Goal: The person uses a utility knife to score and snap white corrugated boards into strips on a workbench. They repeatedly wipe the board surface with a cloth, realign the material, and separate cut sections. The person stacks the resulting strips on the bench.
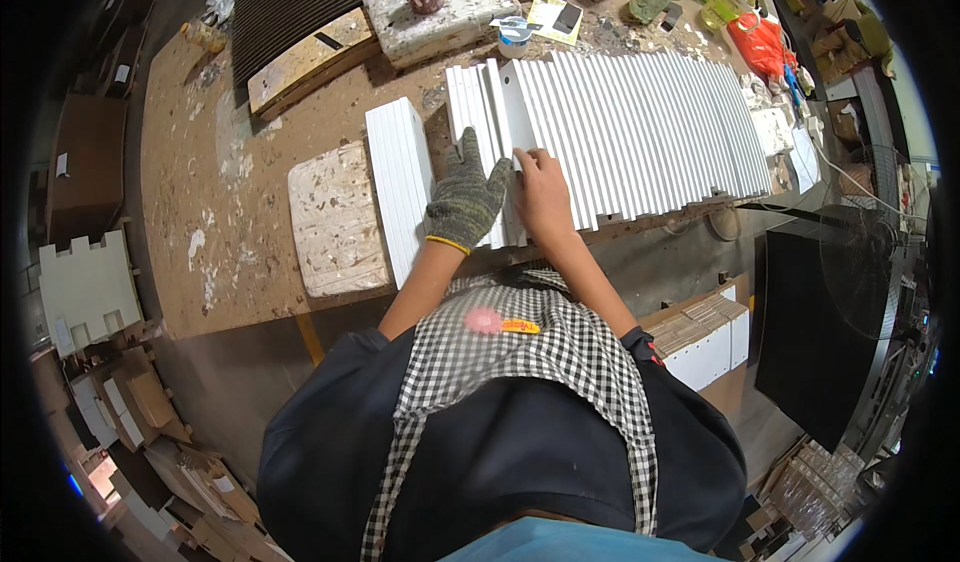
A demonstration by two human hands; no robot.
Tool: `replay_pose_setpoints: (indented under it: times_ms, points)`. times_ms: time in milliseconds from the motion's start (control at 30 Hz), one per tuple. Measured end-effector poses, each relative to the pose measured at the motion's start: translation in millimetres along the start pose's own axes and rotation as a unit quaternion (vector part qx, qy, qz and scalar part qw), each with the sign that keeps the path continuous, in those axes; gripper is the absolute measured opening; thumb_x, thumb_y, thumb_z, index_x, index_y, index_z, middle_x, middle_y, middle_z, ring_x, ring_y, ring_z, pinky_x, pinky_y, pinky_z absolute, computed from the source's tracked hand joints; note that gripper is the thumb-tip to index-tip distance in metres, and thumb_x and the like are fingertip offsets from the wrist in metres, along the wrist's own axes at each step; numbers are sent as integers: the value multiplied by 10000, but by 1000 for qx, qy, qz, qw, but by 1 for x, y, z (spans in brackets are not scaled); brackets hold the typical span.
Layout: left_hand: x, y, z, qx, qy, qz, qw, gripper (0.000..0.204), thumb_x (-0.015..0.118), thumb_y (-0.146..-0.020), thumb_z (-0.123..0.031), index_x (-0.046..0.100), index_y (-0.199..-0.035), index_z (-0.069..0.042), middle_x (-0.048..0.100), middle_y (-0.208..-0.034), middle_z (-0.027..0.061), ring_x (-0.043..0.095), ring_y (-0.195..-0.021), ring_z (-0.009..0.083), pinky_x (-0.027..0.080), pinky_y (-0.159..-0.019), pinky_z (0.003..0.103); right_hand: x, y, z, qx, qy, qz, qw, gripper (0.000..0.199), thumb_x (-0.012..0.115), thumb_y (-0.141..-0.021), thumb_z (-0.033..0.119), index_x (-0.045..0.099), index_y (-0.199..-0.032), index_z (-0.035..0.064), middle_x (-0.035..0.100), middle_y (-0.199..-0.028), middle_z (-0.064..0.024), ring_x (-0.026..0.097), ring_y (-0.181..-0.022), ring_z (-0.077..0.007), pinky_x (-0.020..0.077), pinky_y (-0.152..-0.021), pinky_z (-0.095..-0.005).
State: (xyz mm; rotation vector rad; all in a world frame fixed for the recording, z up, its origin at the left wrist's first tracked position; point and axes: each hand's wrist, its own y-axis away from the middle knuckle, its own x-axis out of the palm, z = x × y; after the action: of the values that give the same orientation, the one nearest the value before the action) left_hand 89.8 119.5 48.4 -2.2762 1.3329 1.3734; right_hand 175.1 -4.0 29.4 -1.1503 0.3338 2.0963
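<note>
A gloved left hand [467, 199] lies flat, fingers spread, on upright white strips [487, 122] at centre frame, gripping nothing, while the bare right hand [543, 190] pinches the edge of one white strip just beside it. A long row of white strips [650, 127] runs to the upper right across the worn workbench [200, 202]. Left of the hands lie a white panel stack [398, 187] and a paint-spattered block [335, 219]
</note>
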Motion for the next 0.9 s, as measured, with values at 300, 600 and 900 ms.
replay_pose_setpoints:
  times_ms: [300,600,900]
  points:
    - [-19,61,43,179,136,-178,958,472,645,-1031,-268,575,-1445,-51,599,-1447,199,558,-1368,348,443,-1157,442,25,-17,-5,-83,145,6,986,603,543,-1060,438,518,-1469,-4,443,-1553,-294,399,-1477,-419,238,-1244,-576]
    - [-2,112,130,32,226,-303,925,524,501,-1108,-206,373,-1574,-3,491,-1529,199,498,-1395,325,392,-1186,428,95,2,107,-79,-98,151,981,1124,798,-826,613,246,-1638,65,231,-1544,-484,385,-1390,-622,390,-1153,-574]
    - [1,117,142,-59,621,-211,753,673,533,-1094,-276,195,-1654,-114,548,-1467,161,613,-1228,276,546,-1016,374,88,-4,98,48,-50,203,977,1223,888,-680,511,242,-1640,114,473,-1324,-407,660,-1000,-530,589,-856,-508]
